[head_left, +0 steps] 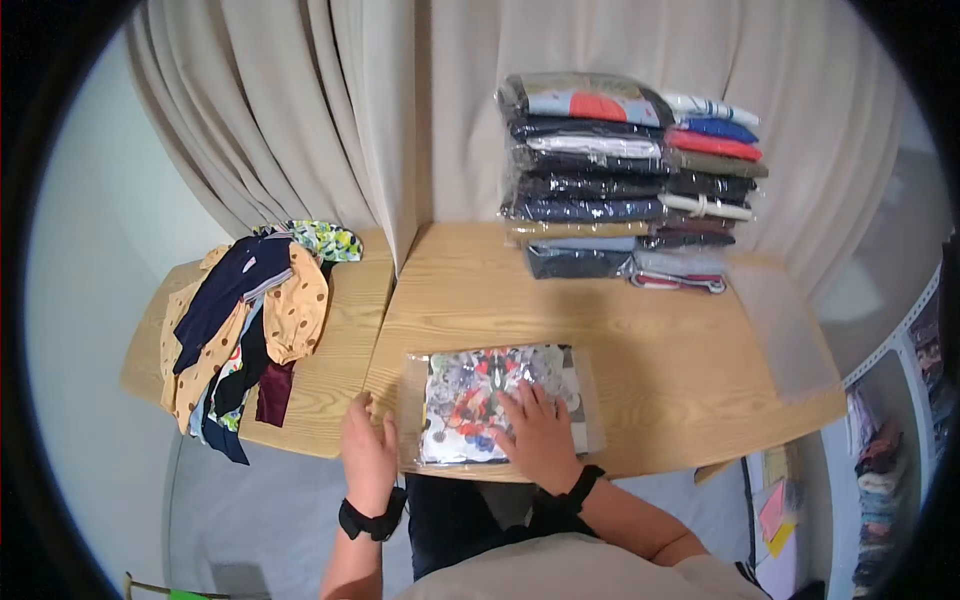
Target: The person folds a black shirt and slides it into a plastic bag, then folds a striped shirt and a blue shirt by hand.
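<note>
A folded garment with a colourful print (pixel 470 400) lies flat in a clear plastic bag (pixel 412 440) at the table's front edge. My right hand (pixel 540 432) rests on the bag's right part, fingers spread over the print. Just left of the bag, my left hand (pixel 369 450) is held at the table edge, its fingers apart and nothing between them. Each wrist wears a black band.
Bagged folded clothes (pixel 590 185) stand in two tall stacks at the back. Loose clothes (pixel 235 320) are heaped on the left table. Clear plastic bags (pixel 780 325) lie at the right end. Shelves with clothes (pixel 880 480) stand at far right, and a curtain (pixel 460 120) hangs behind.
</note>
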Demonstrator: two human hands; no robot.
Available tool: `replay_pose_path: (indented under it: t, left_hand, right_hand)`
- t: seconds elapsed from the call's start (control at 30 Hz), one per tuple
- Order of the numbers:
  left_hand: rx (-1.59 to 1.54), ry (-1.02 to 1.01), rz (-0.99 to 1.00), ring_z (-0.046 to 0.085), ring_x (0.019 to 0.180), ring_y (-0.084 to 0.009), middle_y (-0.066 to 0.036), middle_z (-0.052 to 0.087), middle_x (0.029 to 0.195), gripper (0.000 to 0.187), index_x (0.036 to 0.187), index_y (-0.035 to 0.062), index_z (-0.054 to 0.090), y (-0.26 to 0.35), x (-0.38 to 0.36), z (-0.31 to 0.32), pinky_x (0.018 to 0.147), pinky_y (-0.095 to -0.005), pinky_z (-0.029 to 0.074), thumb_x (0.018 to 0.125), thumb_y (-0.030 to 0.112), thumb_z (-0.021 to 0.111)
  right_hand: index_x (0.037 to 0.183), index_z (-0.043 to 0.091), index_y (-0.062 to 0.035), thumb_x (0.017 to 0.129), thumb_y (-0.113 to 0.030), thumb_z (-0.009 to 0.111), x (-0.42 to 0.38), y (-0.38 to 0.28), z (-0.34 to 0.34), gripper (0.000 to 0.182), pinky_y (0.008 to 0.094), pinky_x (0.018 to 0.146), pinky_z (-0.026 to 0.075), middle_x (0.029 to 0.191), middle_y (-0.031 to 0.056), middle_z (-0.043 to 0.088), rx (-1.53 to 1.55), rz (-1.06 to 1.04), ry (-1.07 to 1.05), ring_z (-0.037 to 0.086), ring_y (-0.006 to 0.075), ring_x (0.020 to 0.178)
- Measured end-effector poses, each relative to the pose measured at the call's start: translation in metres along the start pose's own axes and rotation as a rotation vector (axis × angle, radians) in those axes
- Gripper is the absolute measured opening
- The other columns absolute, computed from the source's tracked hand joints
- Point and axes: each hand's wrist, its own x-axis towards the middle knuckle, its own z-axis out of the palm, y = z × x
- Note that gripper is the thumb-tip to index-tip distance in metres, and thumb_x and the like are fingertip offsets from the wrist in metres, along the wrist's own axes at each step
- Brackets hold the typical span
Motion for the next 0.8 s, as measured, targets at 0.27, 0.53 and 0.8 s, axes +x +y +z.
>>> replay_pose_path:
  t: [0.27,0.53,0.8]
  left_hand:
    - [0.237,-0.439,0.809,0.035,0.126,-0.0369,-0.021,0.038,0.136,0.060,0.133,-0.0016,0.035,0.027,0.033,0.052,0.103,-0.0465,0.028,0.086,0.031,0.054]
    - [0.531,-0.493,0.864,0.027,0.133,-0.0318,-0.016,0.029,0.144,0.073,0.139,0.0022,0.029,-0.002,0.030,0.070,0.103,-0.0557,0.021,0.086,0.049,0.047]
    - [0.528,-0.659,0.743,0.017,0.137,-0.0297,-0.012,0.019,0.149,0.072,0.141,0.0059,0.024,-0.005,0.031,0.076,0.106,-0.0541,0.013,0.088,0.050,0.044]
  right_hand:
    - [0.128,0.047,-0.0149,0.088,-0.040,0.049,0.002,0.006,0.011,0.048,0.0593,0.096,0.028,0.135,0.0205,0.038,0.137,0.056,-0.057,0.036,0.0363,0.125]
    - [0.130,0.047,-0.0223,0.087,-0.048,0.047,-0.005,0.016,0.012,0.051,0.0622,0.097,0.024,0.140,0.0179,0.033,-0.116,0.048,-0.031,0.030,0.0367,0.129]
    - [0.131,0.046,-0.0219,0.085,-0.048,0.049,-0.001,0.015,0.008,0.053,0.0625,0.095,0.026,0.140,0.0182,0.032,-0.117,0.047,-0.099,0.029,0.0371,0.129]
